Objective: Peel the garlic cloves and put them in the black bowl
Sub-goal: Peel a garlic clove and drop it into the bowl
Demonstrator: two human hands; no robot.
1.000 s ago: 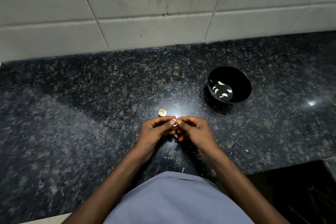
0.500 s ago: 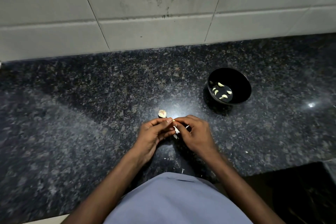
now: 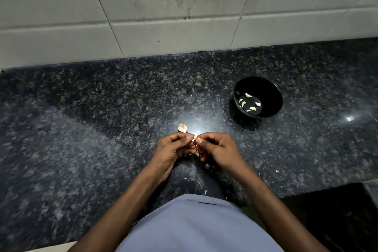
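Both hands meet in the lower middle of the frame, just above the dark speckled granite desk (image 3: 81, 129). The left hand (image 3: 173, 150) and the right hand (image 3: 217, 149) have their fingers curled in toward each other, and between the fingertips they pinch one small pale garlic clove (image 3: 195, 138). Only a sliver of it shows (most of it is buried behind the fingers, so I can't tell how much skin is on it). A pale scrap, probably skin, shows below the fingers.

Just above and left of the left hand, a bit of garlic bulb (image 3: 182, 127) sits on the desk on its own, papery and off-white, close to the hand but not touching it.

The black bowl (image 3: 272, 96) is off to the upper right of the hands, well apart from them, standing upright on the desk. Inside it are several peeled cloves (image 3: 248, 95), pale yellowish, scattered across the bottom.

A few tiny white flecks of skin (image 3: 277, 171) lie around on the desk near the lower middle and right of the hands.

The top of the frame is a wall of pale tiles (image 3: 61, 6) with some dark grime streaks near the upper centre. At the bottom there's the person's light blue shirt (image 3: 194, 227), and a bright light reflection shines on the desk just above the hands.
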